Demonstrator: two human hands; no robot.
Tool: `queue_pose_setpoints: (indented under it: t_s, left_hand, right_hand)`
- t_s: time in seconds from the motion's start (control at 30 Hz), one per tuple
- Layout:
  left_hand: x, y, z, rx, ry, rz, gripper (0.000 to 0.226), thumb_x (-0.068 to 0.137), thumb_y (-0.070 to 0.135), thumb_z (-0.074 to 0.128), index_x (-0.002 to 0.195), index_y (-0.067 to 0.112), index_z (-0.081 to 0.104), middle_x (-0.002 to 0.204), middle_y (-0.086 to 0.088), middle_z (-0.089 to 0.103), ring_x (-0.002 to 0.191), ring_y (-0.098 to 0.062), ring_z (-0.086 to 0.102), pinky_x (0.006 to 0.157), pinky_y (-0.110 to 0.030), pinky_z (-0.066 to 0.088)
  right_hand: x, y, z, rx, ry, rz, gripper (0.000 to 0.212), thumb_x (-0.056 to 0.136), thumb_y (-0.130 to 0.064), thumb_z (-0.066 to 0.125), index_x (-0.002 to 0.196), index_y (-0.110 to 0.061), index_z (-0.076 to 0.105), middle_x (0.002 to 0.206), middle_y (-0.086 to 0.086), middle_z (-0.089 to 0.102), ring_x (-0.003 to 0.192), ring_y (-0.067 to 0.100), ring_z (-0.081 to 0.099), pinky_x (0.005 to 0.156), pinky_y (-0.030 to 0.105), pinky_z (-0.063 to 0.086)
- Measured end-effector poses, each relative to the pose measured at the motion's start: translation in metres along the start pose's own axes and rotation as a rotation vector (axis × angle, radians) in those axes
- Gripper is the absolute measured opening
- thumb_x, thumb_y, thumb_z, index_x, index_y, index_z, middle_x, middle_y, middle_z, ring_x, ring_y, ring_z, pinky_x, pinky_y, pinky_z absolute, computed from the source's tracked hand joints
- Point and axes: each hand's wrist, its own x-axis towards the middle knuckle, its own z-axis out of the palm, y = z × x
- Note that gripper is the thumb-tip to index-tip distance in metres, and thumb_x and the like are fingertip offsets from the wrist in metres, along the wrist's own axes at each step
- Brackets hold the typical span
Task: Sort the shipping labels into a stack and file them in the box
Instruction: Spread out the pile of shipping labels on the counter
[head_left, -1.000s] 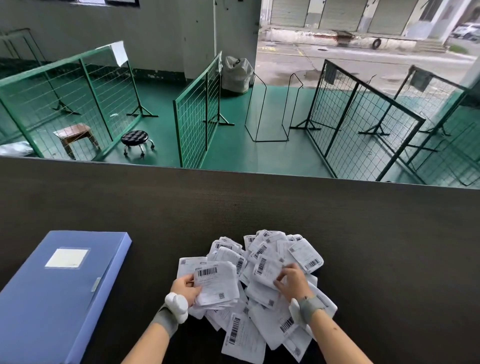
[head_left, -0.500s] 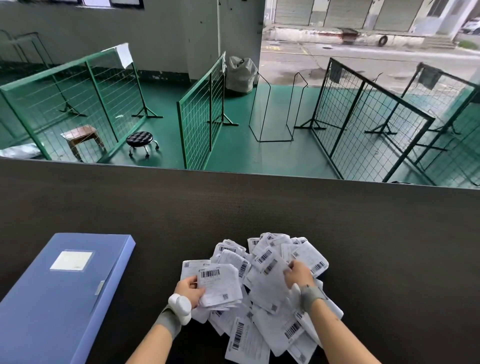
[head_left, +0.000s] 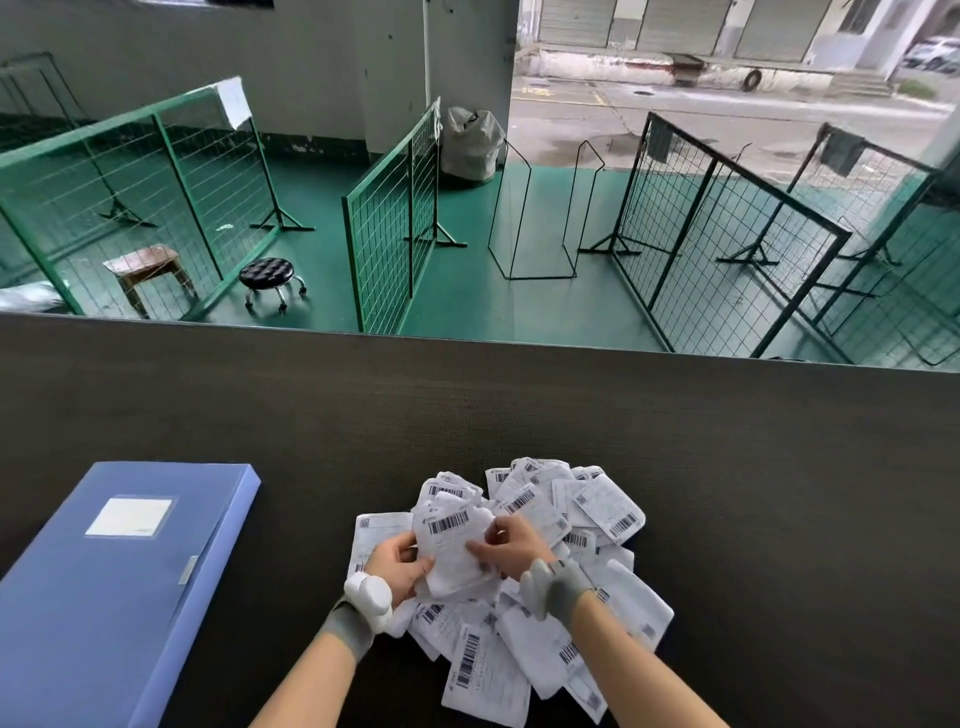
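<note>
Crinkled paper labels (head_left: 457, 540), curled fingers (head_left: 410, 551)

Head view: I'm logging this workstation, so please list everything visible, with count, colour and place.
Table: one, dark, foreground.
File box: one, blue, closed, table left.
Shipping labels: many, white, loose pile, table centre.
Small stack of labels: white, held over the pile.
Mesh fence panels: several, green and dark, floor beyond.
Round stool: one, black.
Wooden stool: one, brown.
Sack: one, grey, by the wall.
Left hand: grips the stack.
Right hand: grips the stack.
</note>
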Motion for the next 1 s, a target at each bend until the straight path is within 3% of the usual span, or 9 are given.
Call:
queue_pose_setpoints:
  t_s: [0.1, 0.17, 0.23, 0.37, 0.57, 0.7, 0.83, 0.9, 1.0]
  left_hand:
    - [0.019, -0.022, -0.015, 0.068, 0.105, 0.017, 0.041, 0.079, -0.008, 0.064, 0.116, 0.009, 0.063, 0.107, -0.016, 0.069, 0.106, -0.034, 0.064, 0.094, -0.055, 0.050]
    - [0.019, -0.025, -0.021, 0.069, 0.133, 0.005, 0.042, 0.078, -0.011, 0.063, 0.116, 0.005, 0.063, 0.105, -0.017, 0.070, 0.106, -0.035, 0.064, 0.095, -0.055, 0.050]
    - [0.008, -0.018, -0.022, 0.055, 0.155, -0.002, 0.041, 0.078, -0.013, 0.062, 0.116, 0.004, 0.063, 0.106, -0.019, 0.069, 0.105, -0.035, 0.064, 0.094, -0.054, 0.050]
    - [0.005, -0.015, -0.023, 0.060, 0.164, -0.034, 0.042, 0.079, -0.013, 0.061, 0.118, 0.003, 0.061, 0.109, -0.022, 0.067, 0.104, -0.036, 0.064, 0.093, -0.053, 0.051]
    - [0.014, -0.023, -0.017, 0.072, 0.162, -0.041, 0.045, 0.077, -0.013, 0.064, 0.120, 0.001, 0.060, 0.107, -0.021, 0.069, 0.103, -0.035, 0.065, 0.093, -0.054, 0.051]
    - [0.007, -0.016, -0.015, 0.095, 0.166, -0.038, 0.046, 0.078, -0.014, 0.061, 0.121, 0.002, 0.059, 0.113, -0.021, 0.066, 0.107, -0.036, 0.063, 0.094, -0.049, 0.051]
    - [0.002, -0.012, -0.014, 0.089, 0.170, -0.019, 0.043, 0.081, -0.012, 0.060, 0.122, -0.001, 0.058, 0.106, -0.024, 0.067, 0.083, -0.034, 0.064, 0.056, -0.027, 0.049]
    - [0.003, -0.013, -0.013, 0.067, 0.127, 0.000, 0.045, 0.083, -0.007, 0.061, 0.126, 0.003, 0.055, 0.097, -0.016, 0.068, 0.076, -0.026, 0.060, 0.046, -0.022, 0.045]
    - [0.001, -0.008, -0.008, -0.016, 0.047, 0.004, 0.044, 0.085, -0.002, 0.063, 0.127, 0.006, 0.053, 0.105, -0.014, 0.067, 0.099, -0.032, 0.063, 0.073, -0.042, 0.058]
  right_hand:
    - [0.008, 0.015, -0.016, -0.222, 0.166, 0.015, 0.025, 0.098, -0.031, 0.052, 0.111, -0.011, 0.059, 0.111, 0.004, 0.063, 0.094, 0.012, 0.061, 0.094, 0.034, 0.053]
    - [0.014, 0.033, -0.033, -0.515, 0.169, 0.027, 0.044, 0.100, -0.028, 0.044, 0.141, -0.014, 0.041, 0.147, 0.005, 0.041, 0.135, 0.023, 0.040, 0.115, 0.041, 0.033]
    - [0.014, 0.051, -0.045, -0.676, 0.106, 0.025, 0.053, 0.100, -0.030, 0.044, 0.150, -0.022, 0.028, 0.160, -0.001, 0.020, 0.149, 0.025, 0.016, 0.120, 0.044, 0.018]
    - [0.018, 0.065, -0.054, -0.683, 0.217, 0.039, 0.037, 0.088, -0.030, 0.065, 0.123, -0.027, 0.055, 0.135, 0.000, 0.047, 0.124, 0.021, 0.047, 0.109, 0.040, 0.041]
    - [0.027, 0.063, -0.056, -0.519, 0.313, 0.213, 0.070, 0.072, -0.017, 0.080, 0.131, -0.018, 0.042, 0.127, 0.006, 0.049, 0.124, 0.026, 0.046, 0.110, 0.042, 0.039]
    - [0.027, 0.070, -0.060, -0.384, 0.311, 0.201, 0.032, 0.079, -0.011, 0.073, 0.100, -0.021, 0.052, 0.102, 0.000, 0.060, 0.108, 0.024, 0.059, 0.099, 0.039, 0.047]
    - [0.017, 0.062, -0.062, -0.104, 0.344, 0.033, 0.010, 0.091, -0.017, 0.064, 0.085, -0.014, 0.057, 0.087, 0.004, 0.063, 0.078, 0.018, 0.060, 0.070, 0.032, 0.053]
    - [0.012, 0.048, -0.062, 0.010, 0.288, -0.026, 0.008, 0.092, -0.017, 0.063, 0.088, -0.011, 0.060, 0.088, 0.006, 0.065, 0.077, 0.018, 0.062, 0.068, 0.032, 0.055]
    - [0.011, 0.027, -0.051, 0.097, 0.157, -0.037, 0.008, 0.090, -0.012, 0.066, 0.086, -0.009, 0.059, 0.085, 0.013, 0.068, 0.066, 0.020, 0.062, 0.064, 0.038, 0.054]
